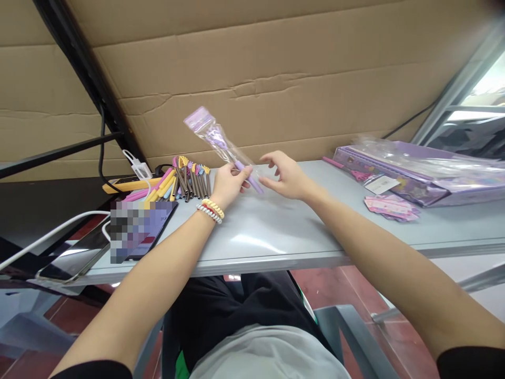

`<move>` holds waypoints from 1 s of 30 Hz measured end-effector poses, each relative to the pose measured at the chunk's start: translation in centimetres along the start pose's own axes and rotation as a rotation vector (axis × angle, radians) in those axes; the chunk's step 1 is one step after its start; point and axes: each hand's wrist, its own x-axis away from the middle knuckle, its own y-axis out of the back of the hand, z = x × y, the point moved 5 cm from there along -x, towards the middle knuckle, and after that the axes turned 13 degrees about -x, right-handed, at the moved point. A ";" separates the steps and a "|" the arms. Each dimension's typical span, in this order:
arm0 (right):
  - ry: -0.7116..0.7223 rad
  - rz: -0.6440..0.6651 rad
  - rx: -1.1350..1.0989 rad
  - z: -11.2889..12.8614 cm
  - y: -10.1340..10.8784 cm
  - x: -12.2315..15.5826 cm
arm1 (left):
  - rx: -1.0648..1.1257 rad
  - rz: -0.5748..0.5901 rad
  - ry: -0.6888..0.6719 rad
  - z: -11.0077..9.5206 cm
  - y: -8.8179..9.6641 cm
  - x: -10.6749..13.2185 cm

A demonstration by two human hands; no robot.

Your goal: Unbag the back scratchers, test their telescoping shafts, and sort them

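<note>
My left hand [231, 184] pinches a clear plastic bag [202, 122] with a purple top band. Inside it lies a slim purple stick [245, 172], which looks like a back scratcher with a hand-shaped head. The packet slants, its banded end up and to the left. Near its lower end my right hand [284, 175] is held with fingers curved and apart, nothing in its grasp. Left of my left hand, loose back scratcher parts [193, 181] lie in a pile: dark metal tubes with coloured heads, beside pink, yellow and blue handles [162, 185].
To the right stands a purple box [394, 176] with clear bags [426, 158] on it. A pink packaged back scratcher [357, 173] and pink cards [392, 207] lie before it. Two phones, one a dark phone [77, 255], and a white cable [51, 231] are at the left edge.
</note>
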 end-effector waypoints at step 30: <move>-0.080 -0.007 0.029 -1.6 -0.5 0.4 | 0.285 -0.040 0.205 0.8 0.3 -0.5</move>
